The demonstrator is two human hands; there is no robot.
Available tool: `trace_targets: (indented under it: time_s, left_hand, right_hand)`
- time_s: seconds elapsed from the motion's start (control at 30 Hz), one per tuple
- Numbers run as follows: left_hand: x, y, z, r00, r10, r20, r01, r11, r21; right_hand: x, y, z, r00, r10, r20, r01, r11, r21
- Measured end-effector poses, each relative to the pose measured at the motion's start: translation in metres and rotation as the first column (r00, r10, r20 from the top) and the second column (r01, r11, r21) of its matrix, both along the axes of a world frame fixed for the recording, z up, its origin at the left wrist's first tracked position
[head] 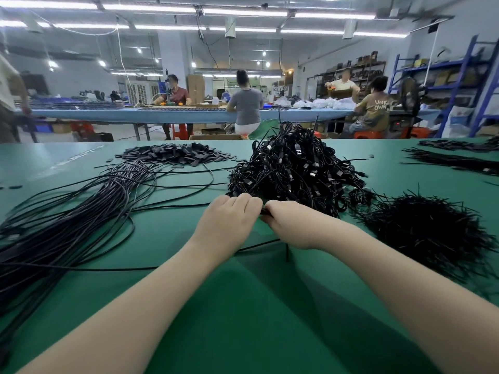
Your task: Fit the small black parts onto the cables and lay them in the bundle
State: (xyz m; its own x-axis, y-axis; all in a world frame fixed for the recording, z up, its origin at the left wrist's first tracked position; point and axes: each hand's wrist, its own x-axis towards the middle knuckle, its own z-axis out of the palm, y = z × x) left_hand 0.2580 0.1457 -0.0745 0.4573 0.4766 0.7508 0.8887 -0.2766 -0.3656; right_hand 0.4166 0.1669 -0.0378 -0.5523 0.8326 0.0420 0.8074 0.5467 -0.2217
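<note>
Many fitted black cables heaped in tangled bundle (294,168) beyond hands; long unfitted black cables (81,211) and small black flat parts (175,155) remain leftward. Left hand (229,220) and right hand (291,225) together pinch one cable end.

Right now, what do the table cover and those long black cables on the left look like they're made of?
Table cover: likely a green rubber or vinyl mat, smooth and matte, with a soft light sheen at its far left. Long black cables: probably plastic-sheathed wire, since thin glossy highlights run along the strands; the core isn't visible.
</note>
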Motion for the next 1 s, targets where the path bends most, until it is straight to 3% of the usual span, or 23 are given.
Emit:
trace_targets:
  time_s: [0.1, 0.2, 0.27, 0.37, 0.47, 0.57, 0.77, 1.0]
  left_hand:
    - [0.003, -0.003, -0.002, 1.000, 0.013, 0.013, -0.012, 0.997, -0.077]
    - [0.013, -0.006, -0.005, 0.998, 0.054, -0.024, -0.057, 0.989, -0.140]
    - [0.018, -0.007, -0.009, 0.992, 0.113, 0.059, -0.098, 0.971, -0.216]
    - [0.013, -0.005, -0.022, 0.915, 0.219, 0.338, -0.074, 0.916, -0.394]
    - [0.007, -0.002, -0.025, 0.780, 0.200, 0.593, 0.111, 0.888, -0.446]
    - [0.009, -0.003, -0.023, 0.756, 0.179, 0.629, 0.160, 0.882, -0.443]
    - [0.006, -0.002, -0.023, 0.720, 0.190, 0.667, 0.260, 0.818, -0.514]
    - [0.005, -0.006, -0.021, 0.661, 0.205, 0.722, 0.343, 0.773, -0.534]
  right_hand:
    - [0.004, -0.003, 0.005, 0.996, 0.032, 0.084, -0.034, 0.999, 0.022]
    - [0.015, 0.001, 0.014, 0.873, 0.042, 0.486, -0.261, 0.882, 0.392]
    - [0.028, 0.011, 0.028, 0.818, -0.001, 0.575, -0.334, 0.814, 0.476]
    - [0.068, 0.028, 0.066, 0.852, -0.223, 0.474, -0.028, 0.885, 0.465]
    - [0.127, 0.038, 0.090, 0.704, -0.448, 0.551, 0.255, 0.884, 0.392]
    - [0.174, 0.037, 0.080, 0.591, -0.452, 0.668, 0.355, 0.889, 0.287]
    - [0.204, 0.021, 0.062, 0.734, -0.514, 0.443, 0.379, 0.852, 0.361]
    - [0.186, 0.021, 0.057, 0.692, -0.623, 0.364, 0.476, 0.773, 0.419]
